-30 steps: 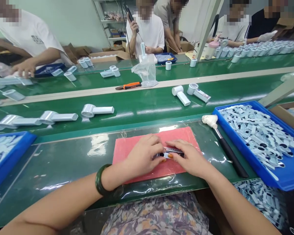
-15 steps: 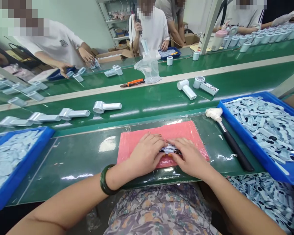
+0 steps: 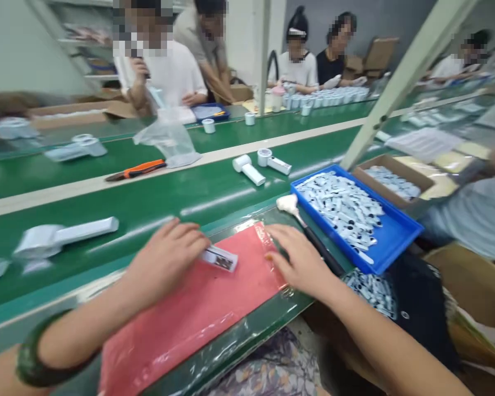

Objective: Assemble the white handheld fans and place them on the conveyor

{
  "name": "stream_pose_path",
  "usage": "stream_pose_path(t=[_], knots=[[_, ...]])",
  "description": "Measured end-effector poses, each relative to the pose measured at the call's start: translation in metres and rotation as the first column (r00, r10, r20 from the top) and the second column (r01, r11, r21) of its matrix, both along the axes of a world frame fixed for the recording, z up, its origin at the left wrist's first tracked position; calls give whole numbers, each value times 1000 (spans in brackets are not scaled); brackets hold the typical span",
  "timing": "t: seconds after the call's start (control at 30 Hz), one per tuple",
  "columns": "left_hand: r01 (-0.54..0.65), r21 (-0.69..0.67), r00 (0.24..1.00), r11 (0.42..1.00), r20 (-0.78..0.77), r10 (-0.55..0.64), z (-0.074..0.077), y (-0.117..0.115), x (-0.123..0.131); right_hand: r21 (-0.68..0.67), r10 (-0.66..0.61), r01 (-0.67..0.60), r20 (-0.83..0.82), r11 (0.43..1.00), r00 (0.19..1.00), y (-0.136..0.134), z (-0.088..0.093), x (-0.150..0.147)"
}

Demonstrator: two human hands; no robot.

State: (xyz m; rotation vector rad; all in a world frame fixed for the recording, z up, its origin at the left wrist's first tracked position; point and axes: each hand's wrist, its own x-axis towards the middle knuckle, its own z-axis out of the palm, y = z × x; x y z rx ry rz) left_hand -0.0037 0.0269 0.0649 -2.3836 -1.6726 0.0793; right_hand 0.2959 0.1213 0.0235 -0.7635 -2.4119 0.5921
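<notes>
A small labelled strip [image 3: 219, 258] was seen lying on a red mat [image 3: 177, 324], just beside the fingertips of the left hand [image 3: 165, 264]; whether that grip was clenched on it could not be told. The right hand [image 3: 299, 256] was held open, its grip released, with nothing grasped. A mallet [image 3: 289, 203] was seen at 12 o'clock from that hand — and a blue tray [image 3: 391, 236] of white parts [image 3: 338, 206] at 2 o'clock.

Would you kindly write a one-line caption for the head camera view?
Left hand beside a labelled white part on a red mat, right hand near a blue parts tray.
</notes>
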Motion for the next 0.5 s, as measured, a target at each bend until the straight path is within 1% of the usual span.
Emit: stream_pose_path(t=[0.03, 0.07, 0.13, 0.2, 0.27, 0.33, 0.4, 0.47, 0.5], knots=[[-11, 63, 999, 998, -52, 15, 2, 21, -15, 63, -106, 105, 28, 993, 994, 18, 3, 14], [-36, 125, 995, 992, -93, 48, 4, 43, -28, 129, -219, 210, 63, 969, 974, 36, 6, 29], [-106, 199, 983, 974, -125, 132, 4, 82, -48, 271, -440, 393, 144, 879, 886, 71, 9, 56], [-169, 174, 975, 970, -111, 190, 1, 110, -60, 362, -549, 466, 170, 807, 819, 101, 10, 74], [-197, 93, 975, 976, -87, 205, -5, 126, -67, 419, -584, 473, 189, 775, 789, 123, 11, 82], [-195, 37, 978, 980, -66, 197, -12, 130, -77, 465, -597, 453, 224, 760, 771, 136, 12, 85], [-196, 17, 980, 980, -41, 197, -21, 121, -102, 492, -595, 425, 261, 760, 760, 141, 15, 86], [-252, -11, 967, 968, 19, 253, -29, 100, -144, 502, -588, 404, 285, 764, 757, 141, 19, 88], [-313, -31, 947, 949, 70, 315, -33, 86, -169, 500, -586, 403, 289, 766, 757, 139, 22, 87]])
